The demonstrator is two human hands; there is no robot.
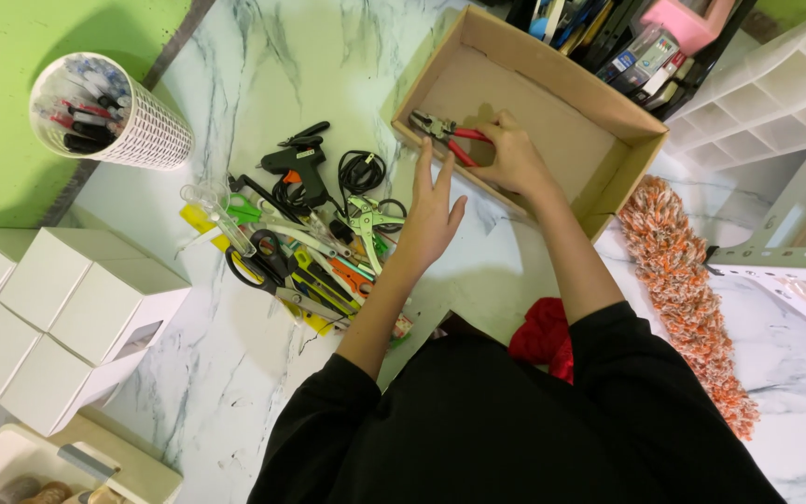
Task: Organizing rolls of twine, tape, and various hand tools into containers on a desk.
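My right hand [513, 157] grips the red handles of a pair of pliers [442, 131] and holds them just inside the near wall of an open cardboard box [629, 140]. The pliers' metal jaws point left. My left hand [431, 213] hovers open, fingers spread, over the marble table between the box and a pile of tools [310, 245]. That pile holds a black glue gun [296, 168], black-handled scissors [258, 266], green-handled cutters [370, 222], a coiled black cable [361, 171] and yellow-and-black utility knives.
A white mesh cup of pens [109, 114] stands at the far left. White cardboard boxes [67, 313] are stacked at the left edge. An orange fluffy duster [692, 294] lies at right, beside a white compartment rack [776, 103]. A red cloth [543, 338] sits near my body.
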